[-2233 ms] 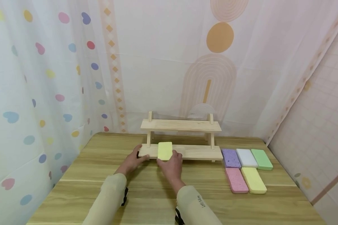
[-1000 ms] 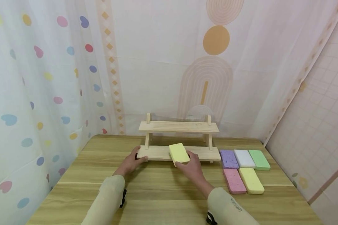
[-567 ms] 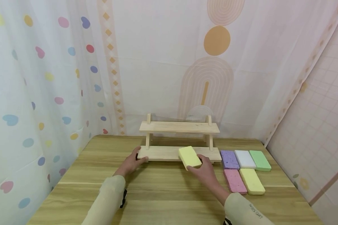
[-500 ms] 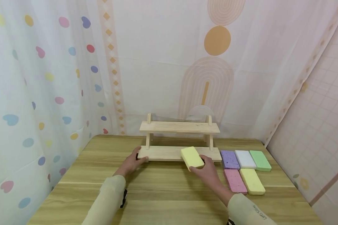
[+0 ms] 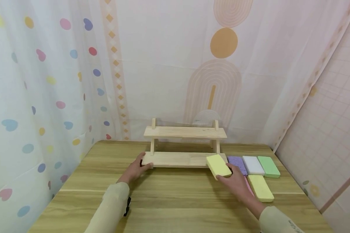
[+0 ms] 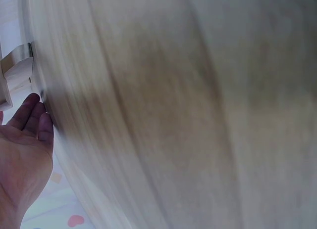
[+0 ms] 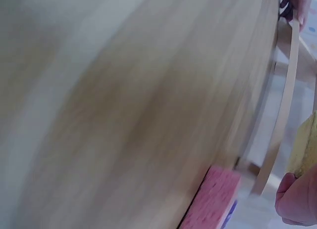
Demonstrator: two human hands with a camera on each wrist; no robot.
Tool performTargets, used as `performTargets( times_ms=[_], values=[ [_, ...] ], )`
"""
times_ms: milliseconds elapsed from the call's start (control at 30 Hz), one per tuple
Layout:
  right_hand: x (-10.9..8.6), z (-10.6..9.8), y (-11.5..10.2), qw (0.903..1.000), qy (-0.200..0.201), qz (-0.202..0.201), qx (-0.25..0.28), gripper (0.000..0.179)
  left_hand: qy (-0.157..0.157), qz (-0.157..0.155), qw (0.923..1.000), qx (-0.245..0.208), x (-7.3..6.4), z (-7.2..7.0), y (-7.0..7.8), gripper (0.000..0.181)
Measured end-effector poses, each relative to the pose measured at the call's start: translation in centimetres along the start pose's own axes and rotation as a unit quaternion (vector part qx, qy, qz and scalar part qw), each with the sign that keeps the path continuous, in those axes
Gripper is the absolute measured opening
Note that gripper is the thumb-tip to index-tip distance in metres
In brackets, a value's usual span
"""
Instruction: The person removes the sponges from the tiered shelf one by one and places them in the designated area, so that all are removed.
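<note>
A pale yellow sponge (image 5: 217, 165) is pinched by its near end in my right hand (image 5: 237, 183), between thumb and fingers. Held at a slant, it overlaps the right end of the lower board of a two-tier wooden display rack (image 5: 178, 159). My left hand (image 5: 135, 169) grips the left end of that lower board, thumb at the front edge and fingers round the side. In the left wrist view the left hand's fingers (image 6: 37, 121) lie along the wood. The right wrist view catches only part of the yellow sponge (image 7: 303, 147) at its right edge.
Right of the rack on the wooden table (image 5: 175, 200) lie a purple sponge (image 5: 237, 164), a white sponge (image 5: 253, 165) and a green sponge (image 5: 268, 166). In front of them are a second yellow sponge (image 5: 261, 188) and a pink sponge (image 7: 210, 202), mostly hidden by my right forearm in the head view.
My right hand has carried the yellow sponge from the left-middle of the lower board rightward to its right end, turning it aslant. The left hand keeps its place on the rack.
</note>
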State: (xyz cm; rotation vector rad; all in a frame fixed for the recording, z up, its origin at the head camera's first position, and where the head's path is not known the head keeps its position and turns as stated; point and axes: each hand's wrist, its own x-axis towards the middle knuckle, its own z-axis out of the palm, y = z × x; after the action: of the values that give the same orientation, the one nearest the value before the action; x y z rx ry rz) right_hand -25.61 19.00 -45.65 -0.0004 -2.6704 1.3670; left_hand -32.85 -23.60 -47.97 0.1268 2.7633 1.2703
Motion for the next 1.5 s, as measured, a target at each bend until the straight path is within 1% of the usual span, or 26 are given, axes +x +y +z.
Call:
performTargets(
  times_ms=[67,167,267,400,567,733,967,1233,1500],
  values=[
    [-0.2,-0.7,0.5,1.0000,-0.005,0.005,0.004,0.082,-0.001,-0.001,1.0000,0.002,-0.1,0.0,0.0,0.088],
    [-0.5,-1.8,1.1,0.9999,-0.008,0.007,-0.008,0.083,-0.001,-0.003,1.0000,0.000,-0.1,0.0,0.1,0.088],
    [-0.6,-2.8,1.9,0.9993,-0.001,0.004,-0.036,0.082,-0.001,-0.003,1.0000,-0.003,-0.1,0.0,0.2,0.088],
    [-0.8,-4.1,2.8,0.9986,0.009,0.004,-0.053,0.080,0.001,-0.003,1.0000,-0.007,0.0,0.1,0.1,0.088],
    [-1.0,-5.6,3.7,0.9985,0.016,0.003,-0.053,0.079,0.002,-0.004,1.0000,-0.008,0.1,0.0,-0.1,0.088],
    [-1.3,-7.0,4.6,0.9984,0.012,0.020,-0.051,0.080,0.003,-0.001,1.0000,-0.007,0.2,0.1,-0.1,0.087],
    [-1.6,-9.0,6.1,0.9970,0.028,0.028,-0.066,0.082,0.001,-0.003,1.0000,-0.005,0.1,0.0,-0.1,0.089],
    [-2.0,-11.1,8.1,0.9970,0.007,0.044,-0.063,0.089,0.000,0.000,1.0000,-0.008,0.3,0.2,-0.2,0.091],
    [-2.4,-12.9,9.6,0.9960,0.012,0.048,-0.075,0.087,-0.001,0.001,1.0000,-0.007,0.4,0.2,-0.6,0.093]
  ],
)
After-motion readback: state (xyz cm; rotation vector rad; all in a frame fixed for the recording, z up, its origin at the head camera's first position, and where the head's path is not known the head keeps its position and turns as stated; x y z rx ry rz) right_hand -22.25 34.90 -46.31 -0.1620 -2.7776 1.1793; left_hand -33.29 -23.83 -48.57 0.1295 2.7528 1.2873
